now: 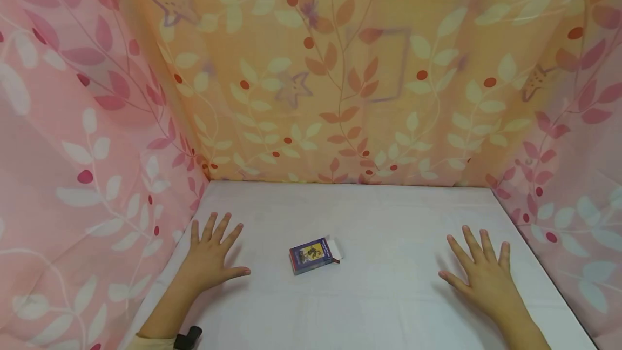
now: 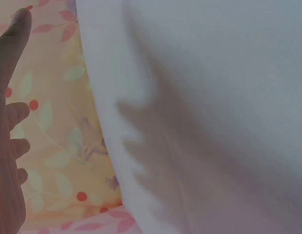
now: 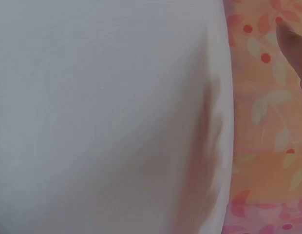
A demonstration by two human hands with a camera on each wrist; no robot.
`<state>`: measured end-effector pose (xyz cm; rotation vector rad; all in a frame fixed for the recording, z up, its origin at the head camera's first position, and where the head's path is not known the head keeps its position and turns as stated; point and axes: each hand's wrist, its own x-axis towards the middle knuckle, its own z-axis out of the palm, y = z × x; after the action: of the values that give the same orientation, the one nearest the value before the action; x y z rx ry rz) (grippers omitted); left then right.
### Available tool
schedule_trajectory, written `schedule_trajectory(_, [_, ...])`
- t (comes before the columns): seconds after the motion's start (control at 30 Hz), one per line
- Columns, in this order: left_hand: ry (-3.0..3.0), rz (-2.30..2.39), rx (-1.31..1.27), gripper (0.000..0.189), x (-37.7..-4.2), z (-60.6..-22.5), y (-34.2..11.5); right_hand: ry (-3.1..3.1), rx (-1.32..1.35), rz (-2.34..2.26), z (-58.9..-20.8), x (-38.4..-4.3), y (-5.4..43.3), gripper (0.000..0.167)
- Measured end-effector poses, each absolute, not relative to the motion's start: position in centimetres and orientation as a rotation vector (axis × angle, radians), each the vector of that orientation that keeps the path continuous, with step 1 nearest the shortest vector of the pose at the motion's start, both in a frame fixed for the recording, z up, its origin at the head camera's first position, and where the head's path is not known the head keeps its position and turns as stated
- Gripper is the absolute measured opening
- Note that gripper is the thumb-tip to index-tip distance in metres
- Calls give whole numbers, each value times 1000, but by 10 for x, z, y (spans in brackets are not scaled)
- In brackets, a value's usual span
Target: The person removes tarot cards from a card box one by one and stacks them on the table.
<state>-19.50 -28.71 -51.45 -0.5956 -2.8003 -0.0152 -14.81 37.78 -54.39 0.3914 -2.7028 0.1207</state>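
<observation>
A small rectangular box [image 1: 311, 255] is lying on the white table [image 1: 389, 307], between the hands but nearer the left hand [image 1: 210, 263], showing a dark blue face, yellow picture panel, red edge and pale flap [image 1: 335, 247] sticking out at one end. Its print is looking too small to read. The right wrist view is cutting off most of the right hand [image 1: 488, 280]. Both hands' fingers are splaying, released. Leaf-patterned fabric [image 1: 340, 69] is hanging behind.

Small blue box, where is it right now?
In the head view, the small blue box lies on the white table between the left hand and the right hand, nearer the left and touching neither. Neither wrist view shows it.
</observation>
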Motion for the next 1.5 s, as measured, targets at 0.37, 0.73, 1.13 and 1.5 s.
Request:
schedule_trajectory(0.37, [-2785,-22,-606,114,-201,-517,-273,-2671,377,131,-544,-152,372,96])
schedule_trajectory(0.73, [-2837,-98,-609,115,-205,-513,-246,-2595,399,191,-538,-156,357,89])
schedule_trajectory(1.13, [-2854,-183,-618,116,-206,-514,-222,-2556,388,243,-538,-159,346,87])
schedule_trajectory(1.5, [-2852,-268,-640,117,-209,-523,-203,-2512,384,369,-535,-161,334,86])
